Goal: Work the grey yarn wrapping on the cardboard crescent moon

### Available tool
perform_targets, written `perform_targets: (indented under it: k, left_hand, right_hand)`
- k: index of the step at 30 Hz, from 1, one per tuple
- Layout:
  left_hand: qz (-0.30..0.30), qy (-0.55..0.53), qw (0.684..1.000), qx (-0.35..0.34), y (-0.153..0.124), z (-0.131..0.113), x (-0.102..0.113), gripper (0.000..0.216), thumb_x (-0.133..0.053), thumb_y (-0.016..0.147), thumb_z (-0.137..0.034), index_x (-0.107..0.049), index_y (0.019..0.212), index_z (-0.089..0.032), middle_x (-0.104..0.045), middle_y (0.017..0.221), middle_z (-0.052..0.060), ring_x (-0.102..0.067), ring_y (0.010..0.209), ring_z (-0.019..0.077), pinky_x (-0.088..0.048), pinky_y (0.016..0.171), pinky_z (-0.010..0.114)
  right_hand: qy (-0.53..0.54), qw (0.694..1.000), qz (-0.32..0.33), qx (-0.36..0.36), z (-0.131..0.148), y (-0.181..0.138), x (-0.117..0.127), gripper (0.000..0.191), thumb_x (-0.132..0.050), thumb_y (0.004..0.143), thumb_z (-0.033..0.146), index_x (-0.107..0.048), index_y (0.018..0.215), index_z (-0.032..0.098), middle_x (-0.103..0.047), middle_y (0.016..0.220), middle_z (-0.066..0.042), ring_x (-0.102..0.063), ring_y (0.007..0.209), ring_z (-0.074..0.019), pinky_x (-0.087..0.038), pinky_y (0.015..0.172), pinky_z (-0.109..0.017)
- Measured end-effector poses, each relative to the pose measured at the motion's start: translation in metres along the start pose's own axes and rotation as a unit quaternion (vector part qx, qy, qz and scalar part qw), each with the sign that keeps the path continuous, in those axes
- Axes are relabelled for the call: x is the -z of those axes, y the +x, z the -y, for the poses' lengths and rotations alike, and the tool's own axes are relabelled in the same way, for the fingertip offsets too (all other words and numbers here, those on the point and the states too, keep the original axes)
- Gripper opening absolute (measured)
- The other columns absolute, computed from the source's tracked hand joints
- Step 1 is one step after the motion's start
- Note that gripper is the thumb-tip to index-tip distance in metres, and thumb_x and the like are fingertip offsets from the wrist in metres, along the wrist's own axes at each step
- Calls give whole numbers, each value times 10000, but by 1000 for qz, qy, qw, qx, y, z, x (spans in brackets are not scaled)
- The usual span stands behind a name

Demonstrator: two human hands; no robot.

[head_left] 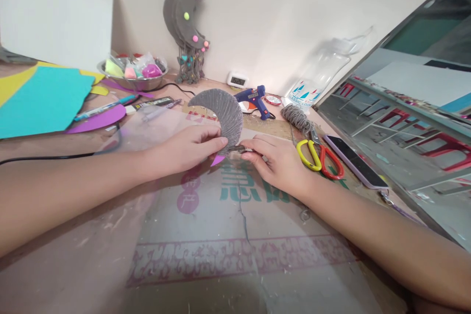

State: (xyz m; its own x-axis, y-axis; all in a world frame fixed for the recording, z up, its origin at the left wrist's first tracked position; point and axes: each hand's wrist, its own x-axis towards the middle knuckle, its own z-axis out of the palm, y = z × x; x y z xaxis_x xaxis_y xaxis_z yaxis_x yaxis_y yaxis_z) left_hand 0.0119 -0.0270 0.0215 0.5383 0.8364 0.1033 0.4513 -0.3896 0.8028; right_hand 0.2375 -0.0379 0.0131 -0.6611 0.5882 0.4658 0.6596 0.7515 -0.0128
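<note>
Grey crescent [232, 120]: held up between the two hands, above the middle of the worktop; grey cord covers most of it, and a purple tip [218, 160] shows bare at the lower end.
Left hand [200, 146]: grasping the crescent's lower part, thumb on the near face.
Right hand [270, 157]: thumb and fingers pinched together beside the lower end, apparently on the cord; blur hides the exact grip.
Loose strand [243, 218]: trails toward the near edge over a clear sheet [206, 228] with printing showing beneath.
Winding: judging by the bare purple, the wrap seems near its end, at the narrowing tip.
Next turn: would call for a steady left grip and a taut cord, laid close so it does not slip off the point.
Right side: cord skein [299, 118], scissors [320, 159] with yellow and red handles, phone [355, 161].
Behind: blue glue gun [257, 100], small clock [237, 79], decorated moon hanging [186, 19] against the wall.
</note>
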Motion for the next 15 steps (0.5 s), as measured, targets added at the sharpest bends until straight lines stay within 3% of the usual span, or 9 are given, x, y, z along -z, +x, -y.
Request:
perform_targets:
  k: [15]
  left_hand:
    - [5,-1,1000,19,0,-3,0,302,-415,895,-341,-374,632,-198,-451,566,-35,-449,548,111,-349,525,242]
  right_hand:
    - [-2,1000,-10,2,1,0,-1,244,-453,948,314,-637,988,158,-640,765,-32,-559,650,-125,-410,622,-243]
